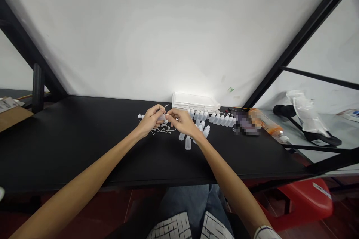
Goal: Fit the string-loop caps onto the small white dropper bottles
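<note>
A small translucent bottle (162, 117) is held over the black desk (84, 138), about mid-width and closer to the far edge than the near one. The hands are together on it: it's gripped by the fingers of the left hand (151, 118), and its end is pinched by the thumb and fingertips of the right hand (182, 120). How much of the thin white strap (166, 107) poking up there is caught in the pinch can't be told, it's too small.

For fiddly stuff like this, the bottle is probably best held lightly by the left, since soft-looking plastic could get squashed if it's squeezed hard. Fine movement is better left to the right fingertips, with the strap kept straight so no kink gets put in it.

A tangle of white straps (162, 130) is spread just below the hands, so loose ends could get snagged; more room might be had if it were nudged toward the left edge. More bottles (221, 120) are lined up toward the far right corner, near a stack of white sheets (195, 101) set at the far edge. One loose bottle (188, 143) is placed nearest the near edge and could be knocked by the right forearm (227, 175).
</note>
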### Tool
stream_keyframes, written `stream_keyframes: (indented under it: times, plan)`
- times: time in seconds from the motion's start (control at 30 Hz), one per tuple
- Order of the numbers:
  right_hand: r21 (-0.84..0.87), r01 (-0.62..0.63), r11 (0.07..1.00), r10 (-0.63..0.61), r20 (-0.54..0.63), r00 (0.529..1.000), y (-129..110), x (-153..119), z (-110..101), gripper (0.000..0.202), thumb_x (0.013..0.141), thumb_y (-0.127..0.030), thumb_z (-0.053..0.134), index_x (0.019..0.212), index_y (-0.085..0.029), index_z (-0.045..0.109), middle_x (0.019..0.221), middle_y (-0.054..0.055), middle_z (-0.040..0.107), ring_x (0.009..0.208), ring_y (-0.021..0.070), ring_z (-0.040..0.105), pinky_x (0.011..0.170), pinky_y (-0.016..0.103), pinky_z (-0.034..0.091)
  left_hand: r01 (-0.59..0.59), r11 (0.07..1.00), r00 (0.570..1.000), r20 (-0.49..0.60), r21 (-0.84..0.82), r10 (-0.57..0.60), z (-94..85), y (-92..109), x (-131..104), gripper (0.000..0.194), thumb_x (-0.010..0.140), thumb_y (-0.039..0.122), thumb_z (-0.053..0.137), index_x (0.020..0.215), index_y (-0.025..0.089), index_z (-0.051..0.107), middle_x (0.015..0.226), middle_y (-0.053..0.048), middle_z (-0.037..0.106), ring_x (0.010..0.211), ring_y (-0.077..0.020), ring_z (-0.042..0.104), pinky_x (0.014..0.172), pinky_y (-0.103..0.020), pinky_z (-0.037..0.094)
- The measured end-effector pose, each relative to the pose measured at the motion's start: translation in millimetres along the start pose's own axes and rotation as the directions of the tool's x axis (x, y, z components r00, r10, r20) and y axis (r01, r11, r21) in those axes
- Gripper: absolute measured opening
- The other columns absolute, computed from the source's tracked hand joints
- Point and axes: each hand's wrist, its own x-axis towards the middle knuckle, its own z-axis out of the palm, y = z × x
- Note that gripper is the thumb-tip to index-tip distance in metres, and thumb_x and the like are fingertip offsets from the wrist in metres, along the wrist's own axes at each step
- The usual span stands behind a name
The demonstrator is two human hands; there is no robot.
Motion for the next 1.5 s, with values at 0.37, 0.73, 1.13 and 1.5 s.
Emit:
stream_keyframes:
  times: [0.37,0.73,1.13,1.5]
  plan:
    - [0.067,-0.002,0.998,0.004,-0.038,0.999,0,0,2,0.027,0.091,-0.046,0.053,0.094,-0.02,0.06,0.075,0.001,0.06,0.062,0.0123,0.056,0.058,0.023,0.042,-0.116,0.99,0.99,-0.071,0.083,0.122,-0.2,12,-2,0.023,0.088,0.04,0.053,0.081,0.02,0.044,0.049,0.011,0.025,0.038,-0.0043,0.02,0.037,-0.016,0.016]
    - [0.201,-0.088,0.976,0.063,0.131,0.989,5,-1,2,0.03,0.094,-0.044,0.046,0.08,-0.019,0.055,0.066,-0.002,0.056,0.059,0.0119,0.055,0.055,0.023,0.044,-0.231,0.928,0.965,-0.055,0.292,0.258,-4.9,7,-5,0.022,0.089,0.04,0.052,0.084,0.018,0.05,0.062,0.006,0.038,0.051,-0.0074,0.035,0.046,-0.017,0.034]
    - [0.286,-0.142,0.948,0.093,0.178,0.98,5,0,2,0.03,0.091,-0.043,0.051,0.073,-0.019,0.053,0.065,-0.002,0.056,0.059,0.0118,0.055,0.055,0.024,0.047,-0.231,0.906,0.965,-0.037,0.354,0.26,-1.2,5,-6,0.019,0.09,0.037,0.049,0.084,0.019,0.049,0.062,0.006,0.038,0.051,-0.0083,0.035,0.049,-0.019,0.04]
    - [0.33,-0.106,0.938,0.136,-0.07,0.988,10,4,-18,0.032,0.089,-0.047,0.051,0.096,-0.017,0.062,0.076,0.002,0.06,0.055,0.0098,0.057,0.046,0.022,0.045,-0.181,0.93,0.983,0.021,0.32,0.184,-3.3,14,-7,0.022,0.089,0.041,0.052,0.084,0.019,0.051,0.067,0.004,0.042,0.059,-0.0102,0.042,0.06,-0.023,0.051]
